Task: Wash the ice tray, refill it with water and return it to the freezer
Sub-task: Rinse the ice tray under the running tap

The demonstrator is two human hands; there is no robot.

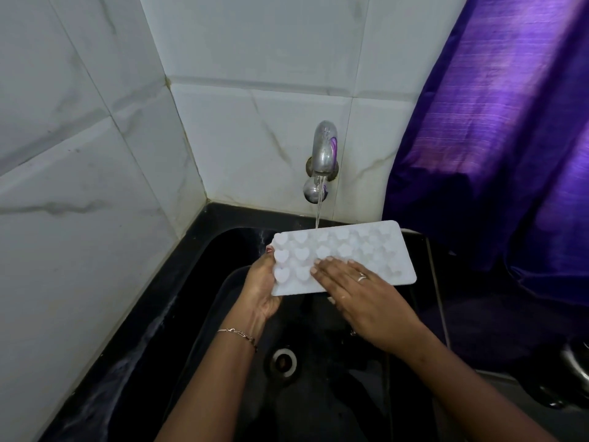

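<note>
A white ice tray point(376, 250) with heart-shaped bumps is held over the black sink point(204, 314), its moulded underside facing up. My left hand point(261, 288) grips its left end from below, thumb on the edge. My right hand point(360, 295) lies flat on the tray's near side, fingers spread across the bumps. Water runs from the chrome tap point(323, 151) in a thin stream point(318, 205) and lands on the tray's far edge.
The sink drain point(284, 362) is below my hands. White marble-look tiles point(95, 154) cover the left and back walls. A purple curtain point(510, 122) hangs at the right. A metal object point(573, 365) sits at the right edge.
</note>
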